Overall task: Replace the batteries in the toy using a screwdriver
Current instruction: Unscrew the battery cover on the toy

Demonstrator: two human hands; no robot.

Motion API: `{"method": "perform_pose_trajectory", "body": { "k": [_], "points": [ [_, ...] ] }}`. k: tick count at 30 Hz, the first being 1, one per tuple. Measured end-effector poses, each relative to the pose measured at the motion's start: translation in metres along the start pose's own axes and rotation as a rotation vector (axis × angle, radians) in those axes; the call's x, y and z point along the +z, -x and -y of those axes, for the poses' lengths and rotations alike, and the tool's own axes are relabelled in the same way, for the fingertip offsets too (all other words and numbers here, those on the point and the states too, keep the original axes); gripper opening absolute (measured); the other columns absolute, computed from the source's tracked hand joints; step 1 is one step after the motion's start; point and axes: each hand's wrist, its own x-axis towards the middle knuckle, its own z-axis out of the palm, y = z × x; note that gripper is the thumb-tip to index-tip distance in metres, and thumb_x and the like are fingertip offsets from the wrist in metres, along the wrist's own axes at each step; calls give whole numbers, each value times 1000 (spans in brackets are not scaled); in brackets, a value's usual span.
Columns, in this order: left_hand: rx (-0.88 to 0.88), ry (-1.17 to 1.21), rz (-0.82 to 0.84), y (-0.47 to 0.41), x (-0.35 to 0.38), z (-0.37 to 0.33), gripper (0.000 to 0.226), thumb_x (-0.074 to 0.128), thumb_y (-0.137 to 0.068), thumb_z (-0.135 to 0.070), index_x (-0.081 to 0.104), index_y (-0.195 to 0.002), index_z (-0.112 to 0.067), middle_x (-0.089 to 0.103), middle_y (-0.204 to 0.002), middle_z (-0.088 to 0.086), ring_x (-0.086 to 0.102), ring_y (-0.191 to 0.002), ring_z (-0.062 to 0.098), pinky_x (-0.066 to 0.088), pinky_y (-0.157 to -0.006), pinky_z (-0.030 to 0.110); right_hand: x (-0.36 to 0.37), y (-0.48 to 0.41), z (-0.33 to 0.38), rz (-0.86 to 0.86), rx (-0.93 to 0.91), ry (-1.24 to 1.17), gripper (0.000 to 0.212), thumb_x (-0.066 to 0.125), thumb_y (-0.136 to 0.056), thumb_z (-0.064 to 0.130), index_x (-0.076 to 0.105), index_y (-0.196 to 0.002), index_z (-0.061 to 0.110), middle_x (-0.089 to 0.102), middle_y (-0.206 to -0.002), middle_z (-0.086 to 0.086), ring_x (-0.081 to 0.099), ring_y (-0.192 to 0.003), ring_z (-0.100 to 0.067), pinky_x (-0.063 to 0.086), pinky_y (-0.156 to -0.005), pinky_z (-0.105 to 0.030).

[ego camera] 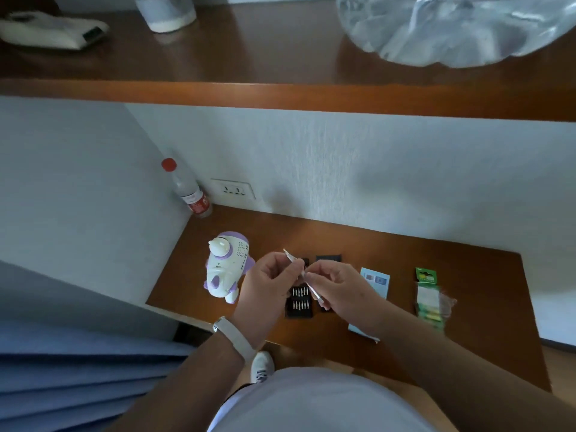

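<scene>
A white and purple toy stands on the low wooden table, left of my hands. Both hands hold a thin silver screwdriver above an open black bit case. My left hand pinches its upper end near the tip, which points up and left. My right hand grips the shaft lower down. A green pack of batteries lies at the right of the table.
A light blue box lies between the bit case and the batteries. A red-capped plastic bottle stands in the back left corner by a wall socket. A wooden shelf overhangs above.
</scene>
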Motion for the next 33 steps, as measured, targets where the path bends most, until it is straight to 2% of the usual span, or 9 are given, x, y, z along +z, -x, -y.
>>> {"method": "perform_pose_trajectory", "body": {
  "k": [5,8,12,15,18,21,25,28,33],
  "points": [
    [17,-43,43,-15,-52,12,19,67,-91,-34,69,-79,-19,68,-75,10,59,-67,15,51,-63,27,44,-27,16,-18,44,21,20,53,-99,34,65,-88,22,56,-58,9,47,-54,-8,43,-55,-22],
    [29,-70,126,-34,-92,19,12,66,-92,-29,71,-84,-21,71,-77,3,62,-69,17,51,-63,22,72,-49,26,-57,85,42,19,54,-99,30,63,-85,22,57,-60,6,49,-57,-11,46,-61,-26],
    [74,-105,98,-64,-142,36,9,66,-93,-20,68,-90,-29,70,-83,-10,67,-81,6,55,-64,15,99,-75,33,-129,148,71,22,52,-98,27,64,-81,21,57,-58,5,50,-55,-9,46,-62,-27],
    [92,-188,83,-90,-172,64,7,65,-94,-27,63,-101,-29,68,-97,-11,65,-95,14,53,-72,12,115,-92,35,-208,193,69,24,52,-98,26,63,-79,18,56,-57,4,47,-52,-8,44,-59,-28],
    [2,-223,122,-114,-193,91,29,63,-95,-31,55,-122,-25,62,-116,-8,60,-108,13,52,-86,21,126,-109,35,-291,192,5,26,52,-98,22,59,-74,19,55,-57,3,46,-53,-14,40,-59,-33],
    [-128,-194,235,-129,-202,107,52,65,-94,-33,42,-140,-22,51,-131,-3,53,-117,15,44,-90,26,138,-122,30,-342,188,-61,27,52,-98,19,58,-72,20,52,-56,1,45,-52,-14,38,-58,-35],
    [-298,-87,393,-146,-204,125,66,67,-92,-41,33,-146,-24,50,-138,-2,51,-121,17,45,-99,34,155,-136,20,-425,232,-114,25,52,-98,17,58,-74,12,52,-59,-4,46,-52,-12,40,-56,-28],
    [-338,-40,516,-154,-202,136,75,72,-83,-51,34,-144,-30,53,-134,-6,55,-116,11,49,-88,31,163,-145,12,-508,260,-185,26,49,-99,16,57,-75,8,50,-64,-9,45,-52,-11,40,-51,-21],
    [-379,105,627,-162,-196,142,66,74,-80,-41,42,-137,-29,60,-131,-4,59,-116,12,49,-81,26,167,-154,-2,-573,303,-496,20,48,-98,16,57,-83,7,49,-70,-10,44,-58,-17,37,-58,-32]
  ]
}}
